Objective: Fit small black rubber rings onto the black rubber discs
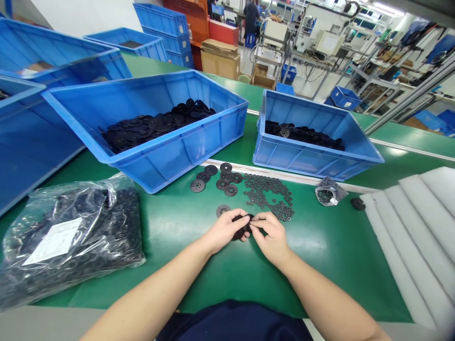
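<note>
Above the green table (170,237), my left hand (227,228) holds dark round discs (239,231) between thumb and fingers. The fingertips of my right hand (269,233) are pinched at the right edge of the same discs; any small part between them is too small to make out. Just beyond my left hand lies a single flat disc (223,210). Farther back, several black discs (231,190) lie in a loose group. Many small dark rings (265,190) are spread behind my right hand.
Two blue bins (177,147) (313,158) with black discs stand behind. A large plastic bag (106,232) of dark parts lies left, a small bag (329,192) back right. White foam sheets (398,237) lie right, beside a black disc (357,204). A person (251,18) is far back.
</note>
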Action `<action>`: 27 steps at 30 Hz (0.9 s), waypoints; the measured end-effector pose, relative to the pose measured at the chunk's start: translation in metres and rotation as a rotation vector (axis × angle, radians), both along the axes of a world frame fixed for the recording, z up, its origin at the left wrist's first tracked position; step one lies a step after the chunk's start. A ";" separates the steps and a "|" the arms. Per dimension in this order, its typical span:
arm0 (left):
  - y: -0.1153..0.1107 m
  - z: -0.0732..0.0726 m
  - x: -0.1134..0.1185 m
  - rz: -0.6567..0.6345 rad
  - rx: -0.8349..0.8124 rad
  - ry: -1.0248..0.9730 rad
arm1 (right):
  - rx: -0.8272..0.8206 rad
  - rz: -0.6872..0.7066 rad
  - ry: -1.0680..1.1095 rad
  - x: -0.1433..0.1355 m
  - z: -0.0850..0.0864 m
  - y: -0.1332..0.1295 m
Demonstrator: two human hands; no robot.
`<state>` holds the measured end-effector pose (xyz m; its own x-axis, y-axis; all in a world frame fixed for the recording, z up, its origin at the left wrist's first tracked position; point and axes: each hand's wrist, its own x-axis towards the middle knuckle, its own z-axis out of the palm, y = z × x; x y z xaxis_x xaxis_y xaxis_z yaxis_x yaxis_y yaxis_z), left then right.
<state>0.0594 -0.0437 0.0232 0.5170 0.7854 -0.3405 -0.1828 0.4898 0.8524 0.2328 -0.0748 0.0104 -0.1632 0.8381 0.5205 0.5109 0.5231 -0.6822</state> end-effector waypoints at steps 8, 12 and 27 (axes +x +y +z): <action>0.002 -0.005 -0.003 -0.025 0.024 0.055 | -0.209 -0.016 0.154 0.001 -0.001 -0.002; 0.003 -0.005 -0.004 -0.050 0.028 0.082 | -0.312 0.010 0.245 0.004 -0.008 -0.002; 0.004 0.000 -0.006 -0.066 0.067 0.144 | -0.367 0.019 0.219 0.004 -0.010 -0.002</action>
